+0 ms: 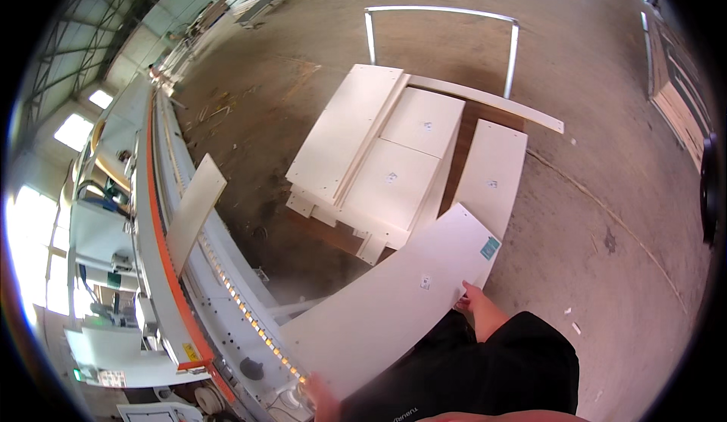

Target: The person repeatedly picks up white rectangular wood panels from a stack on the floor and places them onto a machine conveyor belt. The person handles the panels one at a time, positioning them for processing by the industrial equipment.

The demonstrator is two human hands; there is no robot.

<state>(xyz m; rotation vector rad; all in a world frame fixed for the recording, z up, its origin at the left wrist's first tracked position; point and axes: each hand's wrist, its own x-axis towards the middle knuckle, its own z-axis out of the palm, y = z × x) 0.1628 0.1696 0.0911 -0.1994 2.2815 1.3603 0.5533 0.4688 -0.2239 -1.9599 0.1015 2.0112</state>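
A long white panel (379, 316) lies slantwise in front of me, its near-left end at the edge-banding machine (227, 308). My right hand (473, 302) is closed on the panel's right edge, thumb on top. At the panel's lower left end, beside the row of yellow pads, my left hand (322, 397) grips the edge; its fingers are partly blurred. On the panel's far right corner is a green label (489, 248), with a small white sticker (425, 281) nearer the middle. Another narrow white panel (197, 210) stands tilted in the machine, farther along its orange rail.
Beyond my panel, a cart with a metal frame (513, 55) carries stacked white panels (344, 134), a separate panel (496, 168) and a narrow strip (492, 104). A pile of boards (678, 96) stands at the right. Scraps lie on the concrete floor (606, 270).
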